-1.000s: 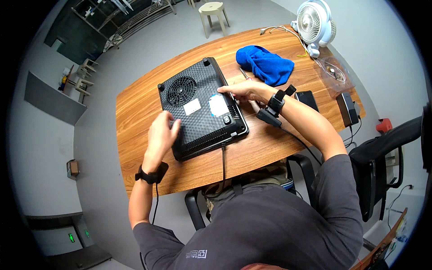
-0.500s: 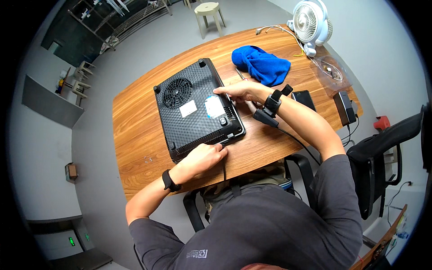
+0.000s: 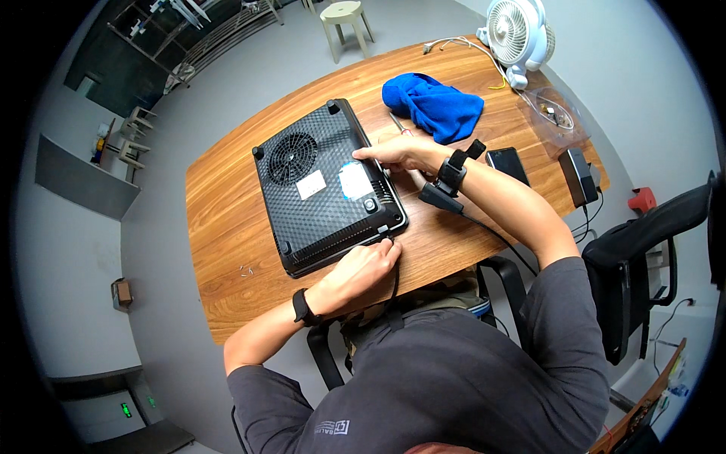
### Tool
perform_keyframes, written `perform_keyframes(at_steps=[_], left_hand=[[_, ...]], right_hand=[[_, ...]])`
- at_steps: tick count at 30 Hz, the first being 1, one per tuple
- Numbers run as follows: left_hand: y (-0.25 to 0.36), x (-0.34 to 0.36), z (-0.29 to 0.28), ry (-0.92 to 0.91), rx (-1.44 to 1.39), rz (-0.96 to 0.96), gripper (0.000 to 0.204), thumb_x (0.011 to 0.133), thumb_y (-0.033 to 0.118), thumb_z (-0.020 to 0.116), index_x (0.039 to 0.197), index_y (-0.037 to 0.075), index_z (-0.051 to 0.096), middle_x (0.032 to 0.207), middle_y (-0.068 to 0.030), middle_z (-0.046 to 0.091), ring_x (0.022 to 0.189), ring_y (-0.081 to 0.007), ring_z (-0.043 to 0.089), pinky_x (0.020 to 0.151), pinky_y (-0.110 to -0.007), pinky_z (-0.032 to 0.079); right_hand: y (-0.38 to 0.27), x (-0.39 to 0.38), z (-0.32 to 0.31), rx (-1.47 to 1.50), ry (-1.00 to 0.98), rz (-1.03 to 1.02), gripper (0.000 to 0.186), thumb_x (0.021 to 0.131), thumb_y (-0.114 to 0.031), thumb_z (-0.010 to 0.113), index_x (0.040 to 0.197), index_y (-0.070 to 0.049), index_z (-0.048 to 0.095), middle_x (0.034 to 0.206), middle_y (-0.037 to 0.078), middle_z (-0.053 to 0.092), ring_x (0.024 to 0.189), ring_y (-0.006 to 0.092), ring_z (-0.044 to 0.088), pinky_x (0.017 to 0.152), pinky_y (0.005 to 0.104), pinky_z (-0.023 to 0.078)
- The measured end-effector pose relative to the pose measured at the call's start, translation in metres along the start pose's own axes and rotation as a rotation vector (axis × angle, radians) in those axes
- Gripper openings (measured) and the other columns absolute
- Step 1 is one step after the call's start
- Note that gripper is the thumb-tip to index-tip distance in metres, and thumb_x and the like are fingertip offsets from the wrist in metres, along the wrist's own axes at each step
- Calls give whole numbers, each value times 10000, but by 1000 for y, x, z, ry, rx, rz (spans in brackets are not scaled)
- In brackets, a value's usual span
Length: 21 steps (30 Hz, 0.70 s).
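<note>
An upside-down induction cooker [image 3: 318,208] lies on the wooden table, its black textured underside showing a round fan grille, small feet and white stickers. My right hand [image 3: 401,153] grips its right edge, thumb on the underside and the other fingers partly hidden along the side. At the near right corner my left hand [image 3: 370,263] is closed, fingertips pinching a black cord [image 3: 396,281] that hangs down past the table's front edge. The fingers hide where the cord meets the cooker. Scissors [image 3: 401,125], partly covered, lie just beyond my right hand.
A blue cloth [image 3: 435,107] lies at the back, with a white fan [image 3: 516,34] at the far right corner. A phone [image 3: 508,165], a black power adapter [image 3: 578,178] and a clear plastic bag [image 3: 556,117] are on the right. Small screws [image 3: 246,271] lie at left.
My left hand has moved right along the cooker's near edge to its corner, and the cord has shifted right with it. My right hand keeps its hold on the side.
</note>
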<state>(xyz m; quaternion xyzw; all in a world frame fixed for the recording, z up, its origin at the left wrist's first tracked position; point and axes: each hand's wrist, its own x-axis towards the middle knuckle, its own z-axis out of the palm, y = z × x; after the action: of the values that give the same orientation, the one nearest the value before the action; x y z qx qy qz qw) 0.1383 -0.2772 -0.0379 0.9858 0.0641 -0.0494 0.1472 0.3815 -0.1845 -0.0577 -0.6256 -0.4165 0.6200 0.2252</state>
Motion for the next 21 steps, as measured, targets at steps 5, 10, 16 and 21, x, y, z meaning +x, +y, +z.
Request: perform_keyframes(at_steps=[5, 10, 16, 21], left_hand=[[2, 1, 5, 77, 38, 22, 413, 897, 27, 545, 1298, -64, 505, 959, -155, 578, 846, -318, 681, 701, -391, 580], [-6, -3, 10, 94, 28, 67, 462, 889, 40, 564, 1341, -35, 506, 982, -140, 596, 862, -294, 688, 719, -379, 586], [-6, -11, -12, 159, -78, 104, 303, 903, 90, 602, 1191, -2, 615, 898, -107, 619, 818, -262, 679, 706, -376, 576], [-36, -29, -36, 381, -23, 27, 239, 860, 128, 735, 1087, 65, 697, 856, -85, 634, 772, -270, 649, 697, -377, 544]], right_hand=[[-13, -27, 5, -127, 80, -84, 636, 989, -548, 585, 1325, -10, 631, 1238, 160, 662, 1081, 256, 609, 863, 436, 489], [-13, -19, 7, -362, 215, -75, 647, 987, -549, 583, 1140, 66, 714, 1125, 258, 717, 1037, 341, 699, 859, 446, 544], [-12, -16, 10, -642, 345, -220, 659, 979, -530, 592, 995, 116, 719, 987, 308, 711, 1000, 423, 704, 899, 465, 539], [-2, -1, 10, -669, 367, -321, 641, 988, -508, 591, 984, 121, 714, 999, 322, 701, 1021, 449, 688, 912, 482, 534]])
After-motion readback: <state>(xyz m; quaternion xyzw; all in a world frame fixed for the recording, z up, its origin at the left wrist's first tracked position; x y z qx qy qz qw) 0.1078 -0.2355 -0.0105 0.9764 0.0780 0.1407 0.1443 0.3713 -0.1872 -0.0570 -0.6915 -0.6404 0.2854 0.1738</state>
